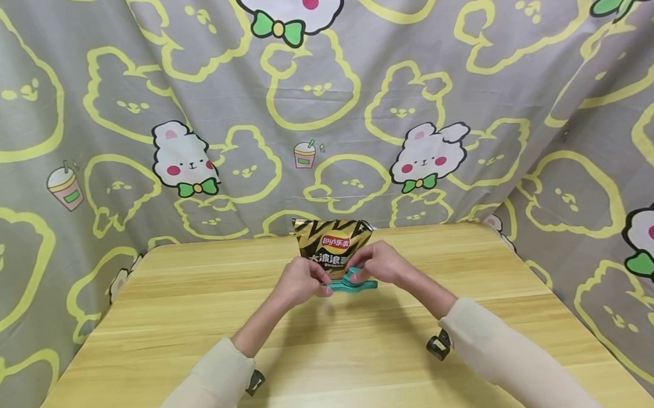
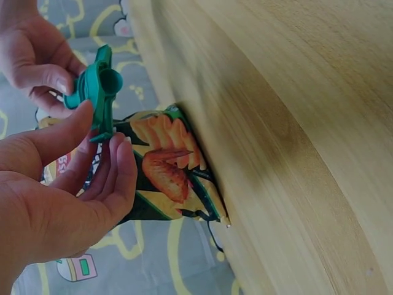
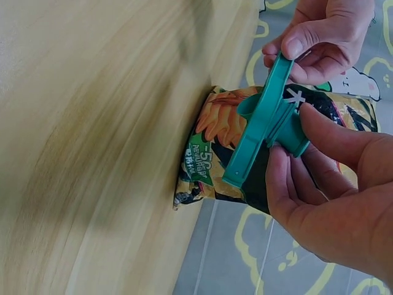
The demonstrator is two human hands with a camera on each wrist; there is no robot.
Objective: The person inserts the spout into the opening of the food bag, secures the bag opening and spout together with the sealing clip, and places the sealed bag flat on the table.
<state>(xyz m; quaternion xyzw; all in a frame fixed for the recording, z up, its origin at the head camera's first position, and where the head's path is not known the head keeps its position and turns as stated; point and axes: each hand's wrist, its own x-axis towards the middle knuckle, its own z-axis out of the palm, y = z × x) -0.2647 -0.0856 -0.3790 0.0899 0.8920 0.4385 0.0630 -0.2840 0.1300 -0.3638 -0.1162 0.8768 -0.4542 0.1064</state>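
Observation:
A green plastic clip (image 1: 368, 285) with a round spout is held in front of a gold and black chip bag (image 1: 335, 243) that stands upright on the table. The left hand (image 1: 302, 282) pinches one end of the clip between thumb and fingers, also seen in the left wrist view. In the right wrist view the right hand (image 3: 344, 184) grips the round cap part of the clip (image 3: 261, 126) with thumb and fingertips. Behind the clip, the bag (image 3: 221, 129) shows a printed picture of food; the hands cover part of its lower front.
The wooden table (image 1: 334, 362) extends around the hands. A grey curtain (image 1: 324, 149) with yellow outlines and rabbit prints hangs behind it and at both sides. Dark wrist devices are at the left sleeve (image 1: 225, 373) and the right sleeve (image 1: 486, 337).

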